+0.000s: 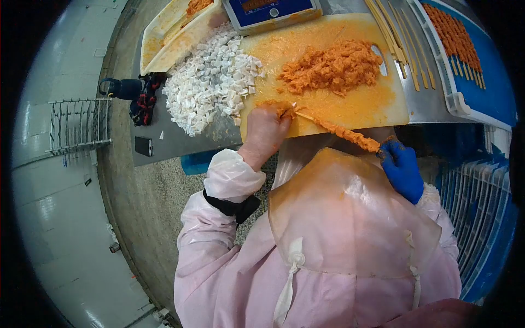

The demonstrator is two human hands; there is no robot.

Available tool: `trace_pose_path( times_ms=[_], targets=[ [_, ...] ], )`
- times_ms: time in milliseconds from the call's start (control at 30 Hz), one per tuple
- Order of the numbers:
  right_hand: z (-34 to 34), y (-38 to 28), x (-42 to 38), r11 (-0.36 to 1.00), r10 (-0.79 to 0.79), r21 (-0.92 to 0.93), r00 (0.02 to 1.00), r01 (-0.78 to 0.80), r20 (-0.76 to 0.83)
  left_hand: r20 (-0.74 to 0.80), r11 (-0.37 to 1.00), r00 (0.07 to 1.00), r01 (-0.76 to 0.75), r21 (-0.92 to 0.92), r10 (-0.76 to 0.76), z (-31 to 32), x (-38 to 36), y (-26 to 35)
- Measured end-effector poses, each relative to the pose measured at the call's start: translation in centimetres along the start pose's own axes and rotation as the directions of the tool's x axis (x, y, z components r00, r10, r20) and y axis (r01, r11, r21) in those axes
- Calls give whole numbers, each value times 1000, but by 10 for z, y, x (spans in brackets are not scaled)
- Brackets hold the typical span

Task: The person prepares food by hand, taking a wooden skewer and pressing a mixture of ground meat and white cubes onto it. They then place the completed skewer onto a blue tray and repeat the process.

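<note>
A skewer [350,134] of orange marinated meat slants between my two hands at the near edge of the yellow cutting board [322,121]. My left hand [264,130], ungloved, is closed around the bare stick end, with orange bits on its fingers. At the meat-covered end, my right hand [403,168] in a blue glove has its fingers closed on the skewer. A heap of orange meat [339,66] lies on the board beyond the skewer. Left of it spreads a pile of small white cubes [210,79]; a small white piece shows beside my left fingers.
Bare wooden sticks [391,33] lie right of the board. Finished skewers [454,41] rest in a blue-lined tray [495,95]. A scale [273,13] and a white tub [178,33] stand at the back. A dark bottle [123,88] and a small black box [144,146] are at left.
</note>
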State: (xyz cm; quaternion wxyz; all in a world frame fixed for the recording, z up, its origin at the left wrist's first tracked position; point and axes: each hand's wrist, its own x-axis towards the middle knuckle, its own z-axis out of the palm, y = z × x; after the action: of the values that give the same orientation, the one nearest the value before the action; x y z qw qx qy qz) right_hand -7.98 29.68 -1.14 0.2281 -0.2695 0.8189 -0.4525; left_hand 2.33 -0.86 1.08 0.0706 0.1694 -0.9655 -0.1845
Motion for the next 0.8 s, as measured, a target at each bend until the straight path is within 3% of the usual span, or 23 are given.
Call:
trace_pose_path(
  times_ms=[67,133,267,533,633,733,800],
  targets=[
    [2,-2,1,1000,-14,-22,1000,14,-3,-24,1000,1000,-14,-2,14,4,0,-2],
    [6,-9,3,988,-148,-43,989,147,-26,-45,1000,999,-30,-5,30,6,-1,-3],
    [9,-12,8,998,-35,-50,998,38,48,-98,996,992,-81,21,83,7,-3,-3],
    [27,-12,22,980,-169,-90,983,175,72,-22,1000,1000,-18,17,19,6,-5,-7],
    [31,-18,25,992,-85,-82,991,93,102,-72,998,995,-64,-13,63,7,-5,-10],
    [41,-16,30,983,-184,-6,982,185,48,-56,999,997,-49,-24,48,6,-6,-8],
    [43,-15,30,990,-141,13,988,141,61,-70,997,996,-67,-45,64,7,-6,-11]
  ],
)
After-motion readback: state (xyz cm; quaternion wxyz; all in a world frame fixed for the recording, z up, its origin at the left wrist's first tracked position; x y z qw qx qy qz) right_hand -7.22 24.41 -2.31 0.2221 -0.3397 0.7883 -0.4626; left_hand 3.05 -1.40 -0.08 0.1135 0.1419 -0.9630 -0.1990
